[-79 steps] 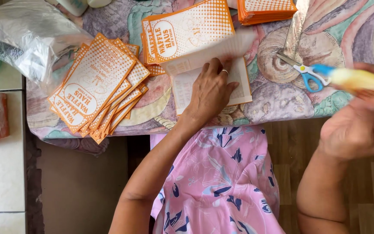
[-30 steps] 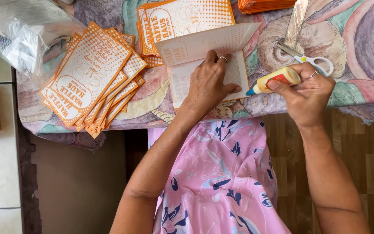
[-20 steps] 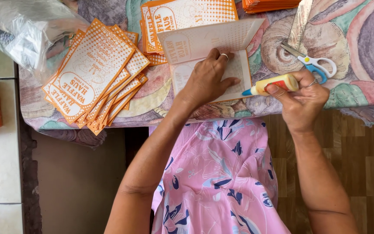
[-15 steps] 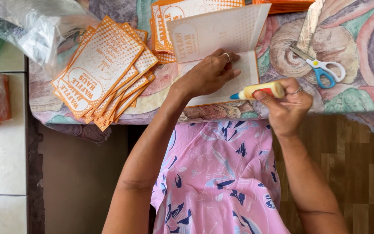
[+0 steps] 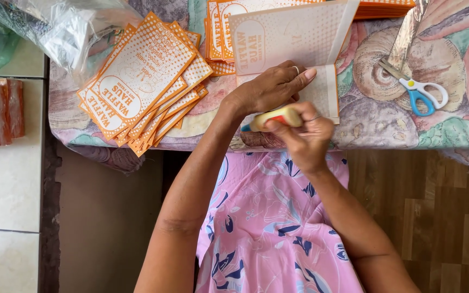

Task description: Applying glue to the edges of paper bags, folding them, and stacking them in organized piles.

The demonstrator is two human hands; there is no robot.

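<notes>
My left hand (image 5: pixel 271 88) presses flat on an unfolded orange-and-white paper bag sheet (image 5: pixel 294 38) lying on the table's near edge, fingers spread over its lower flap. My right hand (image 5: pixel 304 138) grips a yellow glue stick with a blue tip (image 5: pixel 271 118), held sideways just under my left hand at the sheet's lower edge. The tip points left and is partly hidden by my left wrist.
A fanned stack of orange printed paper bags (image 5: pixel 145 81) lies to the left, more bags (image 5: pixel 219 32) behind the sheet. Blue-handled scissors (image 5: pixel 418 90) rest to the right on the patterned tablecloth (image 5: pixel 451 125). Clear plastic bags (image 5: pixel 55 27) sit far left.
My right hand brought the glue stick from the right, near the scissors, in to the sheet's lower edge under my left hand. My left hand kept holding the sheet.
</notes>
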